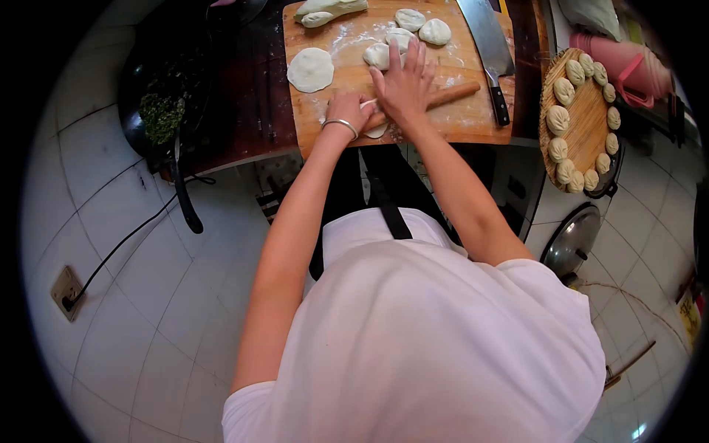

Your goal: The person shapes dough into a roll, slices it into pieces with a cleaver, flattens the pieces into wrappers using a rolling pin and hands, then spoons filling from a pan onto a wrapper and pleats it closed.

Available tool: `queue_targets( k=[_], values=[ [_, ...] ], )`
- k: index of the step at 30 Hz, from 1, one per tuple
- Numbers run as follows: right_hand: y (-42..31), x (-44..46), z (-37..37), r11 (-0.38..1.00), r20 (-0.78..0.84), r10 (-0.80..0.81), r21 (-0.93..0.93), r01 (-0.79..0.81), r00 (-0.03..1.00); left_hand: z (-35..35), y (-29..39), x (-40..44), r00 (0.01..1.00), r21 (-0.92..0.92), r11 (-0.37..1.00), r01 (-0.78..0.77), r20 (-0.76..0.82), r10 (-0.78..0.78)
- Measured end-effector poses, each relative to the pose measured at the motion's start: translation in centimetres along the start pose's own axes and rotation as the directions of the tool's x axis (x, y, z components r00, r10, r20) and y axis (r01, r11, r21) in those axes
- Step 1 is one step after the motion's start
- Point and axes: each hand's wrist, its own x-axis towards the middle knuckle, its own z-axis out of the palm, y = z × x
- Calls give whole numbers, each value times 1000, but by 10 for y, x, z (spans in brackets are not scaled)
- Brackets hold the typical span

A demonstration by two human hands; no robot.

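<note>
A wooden rolling pin (454,94) lies across the floured wooden board (480,122), over a small piece of dough (377,131) near the board's front edge. My right hand (405,85) rests flat on the pin, palm down, fingers stretched out and apart. At the pin's left end, my left hand (347,109), with a bracelet at the wrist, has its fingers bent and closed on the edge of the dough, which they partly hide. A rolled-out round wrapper (310,70) is to the left. Several flattened dough pieces (435,32) sit just beyond my right hand.
A cleaver (490,44) lies along the board's right side. At the far left top is a dough log (329,10). A wok (136,85) with chopped green filling (160,117) and a ladle (185,184) stands left. Right, a round tray (587,136) carries several pleated buns.
</note>
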Motion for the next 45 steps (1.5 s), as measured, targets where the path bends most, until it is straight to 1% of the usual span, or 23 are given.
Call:
queue_targets(
  k=[1,3,6,7,8,9,11,12,16,19,21,23,25,27,29,31,33,35,37,38,41,43,45],
  values=[
    [1,7,5,1000,0,1,4,-1,1000,1,5,2,984,135,988,-73,-153,93],
    [0,14,9,990,-23,-135,44,136,991,-5,7,2,982,128,990,-63,-168,85],
    [17,-56,-19,992,89,-85,102,76,992,-6,-8,-2,989,41,997,-60,-132,65],
    [27,-86,-26,997,204,-54,64,42,977,-5,-13,-10,983,-22,999,41,-179,-44],
    [31,-97,-30,998,205,-55,41,48,977,-4,-17,-12,963,-89,986,140,-217,-157],
    [33,-103,-31,998,210,-54,19,52,976,-7,-19,-11,963,-93,985,142,-216,-159],
    [16,-60,-17,997,112,-70,-26,73,991,-16,-16,-13,984,35,997,72,159,-77],
    [2,-31,-10,995,42,-95,-31,97,995,-23,0,-13,995,117,992,41,89,-51],
    [-9,9,11,993,-38,-111,37,113,993,-13,5,11,999,49,998,35,-16,-34],
    [16,-65,-15,992,123,-112,68,104,986,-10,-14,0,987,-80,997,1,-160,-14],
    [24,-87,-22,996,233,-87,35,81,968,-11,-18,-7,968,-148,984,94,-217,-125],
    [21,-79,-18,994,142,-111,4,112,984,-2,-36,-6,998,-28,998,-50,-32,49],
    [-4,-20,-3,989,-15,-145,-6,145,989,-12,-11,-5,1000,50,999,-19,12,18],
    [-9,6,15,996,-43,-92,-10,92,995,-21,0,3,1000,141,990,-8,30,4],
    [-8,7,14,973,-42,-192,121,196,980,-17,-5,5,998,117,993,31,-48,-26],
    [3,-43,-12,983,64,-173,68,168,983,-11,-18,-6,993,70,997,10,-121,-1],
    [24,-99,-28,994,229,-108,35,103,967,-6,-27,-22,943,-199,963,183,-241,-229],
    [22,-103,-35,994,214,-104,4,105,971,-4,-39,-29,949,-232,946,225,-166,-267],
    [4,-64,-15,995,146,-86,-38,92,986,5,-45,-34,990,-53,994,100,-91,-105],
    [-5,-34,-4,991,23,-137,-2,137,990,0,-37,-29,990,-51,994,101,-93,-105],
    [-23,14,22,990,-65,-133,30,135,989,-10,-22,-17,987,67,989,131,-106,-123],
    [-16,-10,7,986,-37,-152,71,154,988,-11,-32,-13,968,-104,992,73,-233,-96],
    [-1,-59,-12,986,57,-150,83,145,987,-21,-36,-24,961,-196,977,80,-245,-128]
  ],
)
